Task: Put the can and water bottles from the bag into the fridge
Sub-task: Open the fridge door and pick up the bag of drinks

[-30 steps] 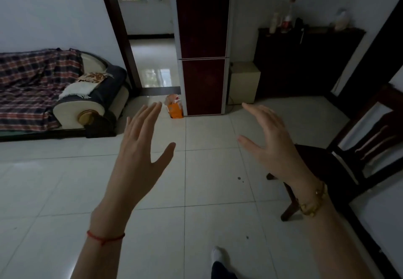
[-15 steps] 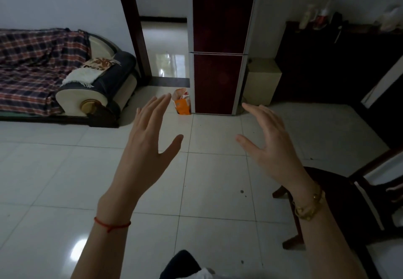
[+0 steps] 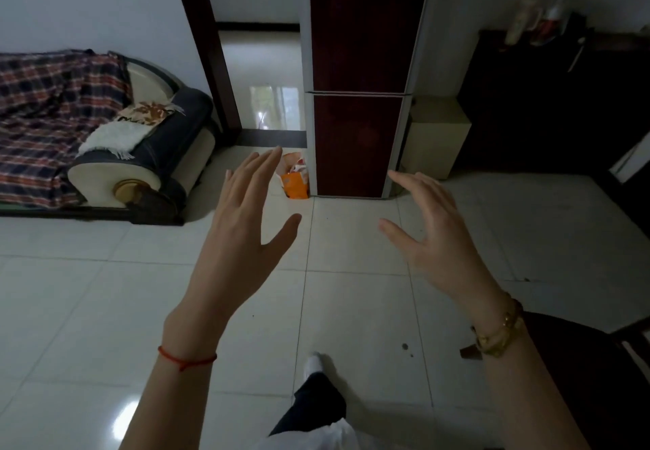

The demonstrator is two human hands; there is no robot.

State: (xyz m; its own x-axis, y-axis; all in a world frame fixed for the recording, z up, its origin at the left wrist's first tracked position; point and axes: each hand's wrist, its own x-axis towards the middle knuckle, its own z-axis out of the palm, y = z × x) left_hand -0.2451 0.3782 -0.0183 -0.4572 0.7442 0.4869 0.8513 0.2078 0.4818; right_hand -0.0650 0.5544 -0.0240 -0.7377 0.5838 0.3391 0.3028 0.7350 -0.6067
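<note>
An orange and white plastic bag (image 3: 294, 179) stands on the floor against the left foot of the fridge (image 3: 358, 80), a tall dark red two-door unit with both doors closed. What the bag holds is hidden. My left hand (image 3: 246, 224) is raised in front of me with fingers spread and empty, its fingertips overlapping the bag's left side in the picture. My right hand (image 3: 432, 235) is also raised, fingers apart, holding nothing. Both hands are well short of the bag and fridge.
A sofa (image 3: 140, 154) with a plaid blanket lies at the left. A doorway (image 3: 260, 73) opens left of the fridge. A small cream cabinet (image 3: 436, 136) and a dark sideboard (image 3: 548, 97) stand to its right. A dark wooden chair (image 3: 580, 379) sits near my right arm.
The fridge and bag have grown larger and nearer as I walk forward. My foot has stepped ahead. Both hands stay raised and empty.
</note>
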